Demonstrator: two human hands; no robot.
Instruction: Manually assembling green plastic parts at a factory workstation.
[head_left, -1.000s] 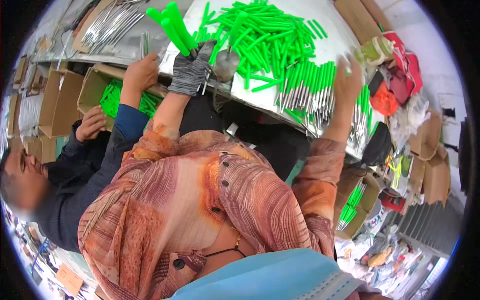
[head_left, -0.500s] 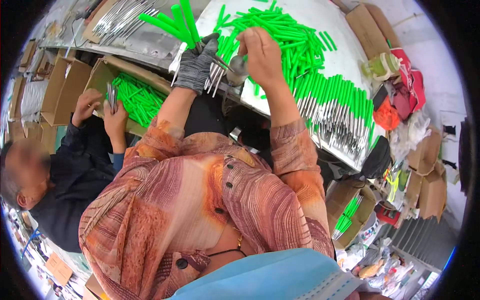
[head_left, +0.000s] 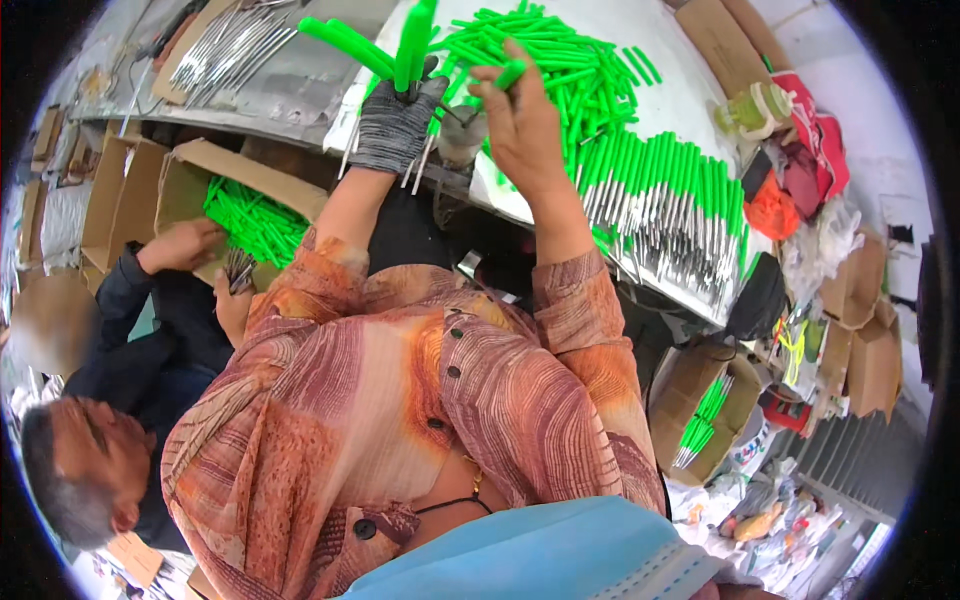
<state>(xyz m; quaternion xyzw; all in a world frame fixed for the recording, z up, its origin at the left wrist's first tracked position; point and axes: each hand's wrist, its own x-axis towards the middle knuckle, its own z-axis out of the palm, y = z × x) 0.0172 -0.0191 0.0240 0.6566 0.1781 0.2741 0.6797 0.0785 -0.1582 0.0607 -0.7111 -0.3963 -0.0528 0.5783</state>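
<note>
My left hand [head_left: 390, 128], in a grey glove, is closed around several thin metal rods. Thick green sleeves [head_left: 345, 45] cover their upper ends, and bare metal tips hang below the glove. Just to its right, my bare right hand [head_left: 530, 130] pinches a short green sleeve [head_left: 510, 74] between thumb and fingers. Beyond that hand lies a heap of loose green sleeves [head_left: 560, 65] on the white tabletop [head_left: 690, 90]. A dense row of green-sleeved metal rods [head_left: 660, 195] lines the table's near right side.
At my left a co-worker's hand [head_left: 185, 245] reaches beside a cardboard box [head_left: 240, 160] of green sleeves [head_left: 250, 220]; the other holds metal rods [head_left: 240, 268]. Bare rods [head_left: 230, 55] lie at the far left. A carton [head_left: 700, 440] with sleeved rods stands low right.
A green sleeve now shows in my right hand's fingers, which have opened out from a tighter curl. The co-worker's far hand has moved to the box, and their rods have dropped lower.
</note>
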